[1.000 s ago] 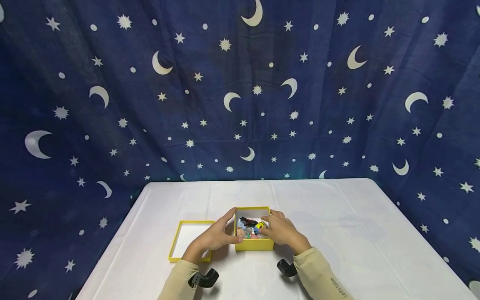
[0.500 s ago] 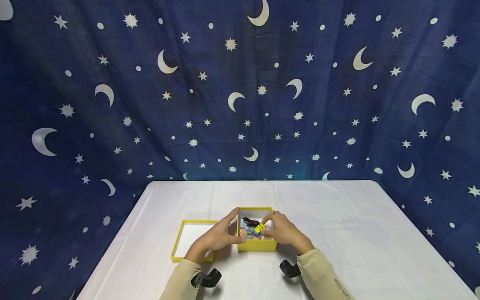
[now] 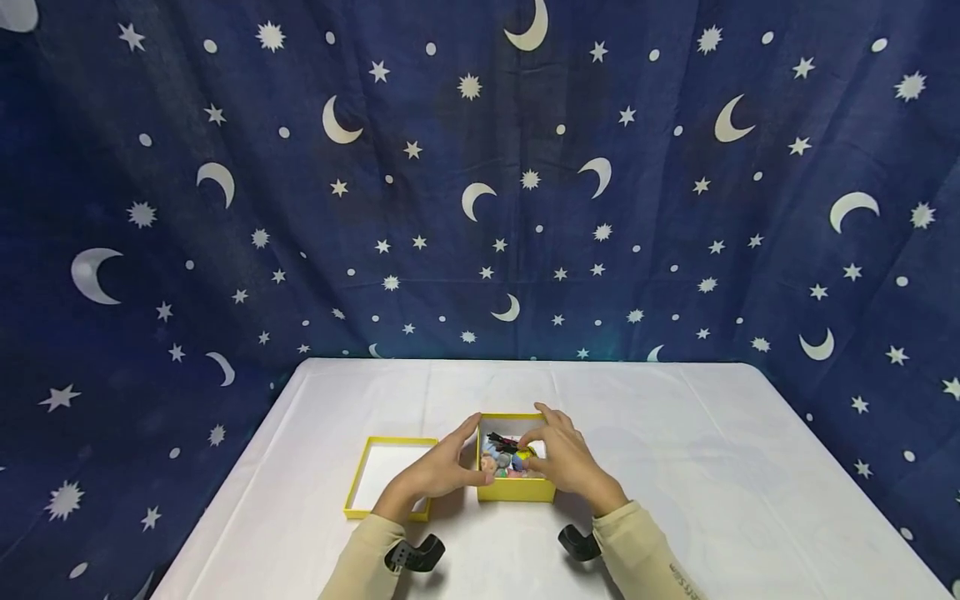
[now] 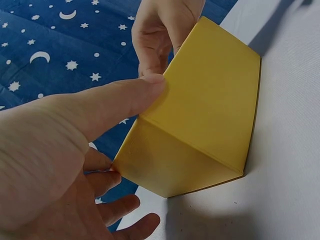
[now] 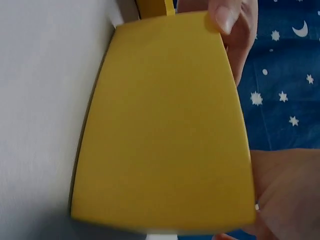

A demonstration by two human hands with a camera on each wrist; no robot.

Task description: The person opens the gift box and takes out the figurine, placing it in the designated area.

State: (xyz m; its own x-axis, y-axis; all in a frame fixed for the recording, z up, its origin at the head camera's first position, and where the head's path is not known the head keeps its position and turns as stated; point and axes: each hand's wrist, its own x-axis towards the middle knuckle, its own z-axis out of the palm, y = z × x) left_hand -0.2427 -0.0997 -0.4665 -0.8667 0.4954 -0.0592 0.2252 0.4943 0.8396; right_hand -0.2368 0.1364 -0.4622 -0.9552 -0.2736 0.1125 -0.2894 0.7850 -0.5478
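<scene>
A small yellow box (image 3: 516, 490) stands lidless on the white table, with several small toys and a dark red-and-black item (image 3: 502, 442) inside. My left hand (image 3: 435, 474) holds the box at its left side, the thumb at the front rim; in the left wrist view, that thumb presses the corner edge while the other fingers spread by the side wall. Over the right rim, my right hand (image 3: 567, 457) reaches in and pinches a small yellow and blue toy (image 3: 527, 454) between thumb and forefinger. The right wrist view shows mostly the box's outer wall, which hides the right fingertips.
The yellow-rimmed lid (image 3: 369, 475), white inside, lies on the table (image 3: 660, 467) left of the box, partly behind my left forearm. A dark blue curtain (image 3: 420, 192) with moons and stars hangs behind the table.
My right hand has pinched the yellow toy and turned it inside the box; its other fingers have lifted above the right rim. My left hand keeps its place on the box.
</scene>
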